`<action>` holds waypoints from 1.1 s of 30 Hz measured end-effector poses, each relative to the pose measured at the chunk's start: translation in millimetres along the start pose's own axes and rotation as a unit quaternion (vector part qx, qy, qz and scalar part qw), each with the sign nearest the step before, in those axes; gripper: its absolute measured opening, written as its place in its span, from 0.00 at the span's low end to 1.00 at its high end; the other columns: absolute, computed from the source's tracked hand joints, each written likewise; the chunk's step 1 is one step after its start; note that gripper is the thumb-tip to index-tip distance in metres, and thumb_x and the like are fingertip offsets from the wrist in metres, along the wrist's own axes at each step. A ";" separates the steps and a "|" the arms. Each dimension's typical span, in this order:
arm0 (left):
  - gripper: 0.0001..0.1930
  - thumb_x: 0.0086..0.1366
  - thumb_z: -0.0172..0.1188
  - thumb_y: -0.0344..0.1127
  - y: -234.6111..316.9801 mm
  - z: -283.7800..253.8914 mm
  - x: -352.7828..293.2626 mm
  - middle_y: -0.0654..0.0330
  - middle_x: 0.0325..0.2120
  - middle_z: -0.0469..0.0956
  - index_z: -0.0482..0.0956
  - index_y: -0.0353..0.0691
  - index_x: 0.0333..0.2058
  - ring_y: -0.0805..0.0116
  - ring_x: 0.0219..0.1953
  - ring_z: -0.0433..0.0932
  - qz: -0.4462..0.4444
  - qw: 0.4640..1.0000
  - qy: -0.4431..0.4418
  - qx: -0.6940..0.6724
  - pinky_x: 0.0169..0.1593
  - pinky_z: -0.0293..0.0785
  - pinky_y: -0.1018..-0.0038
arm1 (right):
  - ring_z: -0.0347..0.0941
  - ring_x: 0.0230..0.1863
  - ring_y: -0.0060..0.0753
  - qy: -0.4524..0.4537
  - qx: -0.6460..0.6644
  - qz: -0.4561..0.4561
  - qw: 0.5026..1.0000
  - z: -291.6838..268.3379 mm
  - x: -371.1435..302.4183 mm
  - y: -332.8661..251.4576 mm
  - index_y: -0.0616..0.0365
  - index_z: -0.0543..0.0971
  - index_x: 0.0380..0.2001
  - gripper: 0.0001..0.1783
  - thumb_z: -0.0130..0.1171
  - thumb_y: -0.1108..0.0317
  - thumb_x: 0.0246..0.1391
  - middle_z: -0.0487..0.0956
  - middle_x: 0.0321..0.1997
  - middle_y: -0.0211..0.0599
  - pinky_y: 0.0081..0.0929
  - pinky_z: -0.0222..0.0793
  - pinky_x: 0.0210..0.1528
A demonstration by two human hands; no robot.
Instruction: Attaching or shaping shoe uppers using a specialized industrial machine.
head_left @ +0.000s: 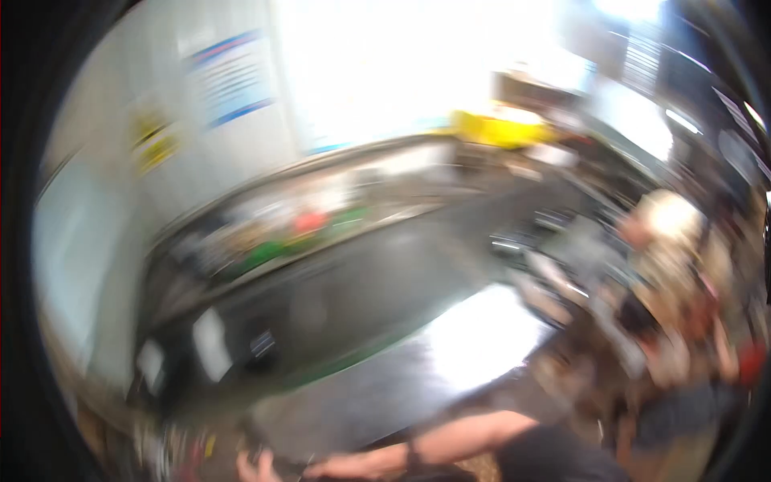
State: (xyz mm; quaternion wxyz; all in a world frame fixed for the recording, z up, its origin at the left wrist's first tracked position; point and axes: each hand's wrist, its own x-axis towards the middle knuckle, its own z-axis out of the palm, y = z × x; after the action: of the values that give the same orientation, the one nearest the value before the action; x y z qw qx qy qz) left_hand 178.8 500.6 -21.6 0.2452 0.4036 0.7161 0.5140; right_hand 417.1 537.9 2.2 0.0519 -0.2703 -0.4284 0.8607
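Motion smears the whole view. My right arm, in a dark sleeve with a dark band at the wrist, reaches leftward along the bottom edge. Its hand, my right hand (353, 464), is blurred beside the near edge of a dark workbench (345, 414); its fingers are too smeared to read. Farther left, a few fingers of what appears to be my left hand (255, 466) show at the lower edge, the rest cut off. Whether either hand holds anything cannot be made out. On the bench lie a white slip (211, 345) and a small dark object (263, 344).
Along the back runs a shelf with blurred green and red items (309, 221). A yellow bin (502, 126) stands at the far right end. Another person (666, 265) is at the bench's right side. A poster (233, 80) hangs on the pale wall.
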 end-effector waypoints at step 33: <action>0.12 0.69 0.59 0.41 -42.3 -473.0 -367.0 0.68 0.20 0.76 0.79 0.43 0.27 0.77 0.20 0.69 -0.169 0.709 0.565 -0.387 0.26 0.62 0.78 | 0.74 0.39 0.23 -0.166 -0.035 0.115 0.979 574.2 171.6 136.5 0.62 0.59 0.66 0.32 0.57 0.69 0.63 0.77 0.45 0.35 0.25 0.74 0.38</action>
State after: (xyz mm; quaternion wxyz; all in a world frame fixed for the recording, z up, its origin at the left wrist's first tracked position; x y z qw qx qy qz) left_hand 6.0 -64.7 81.8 0.0122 -0.2203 0.5152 0.8282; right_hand -1.8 100.0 105.1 -0.1282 -0.1731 -0.4267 0.8784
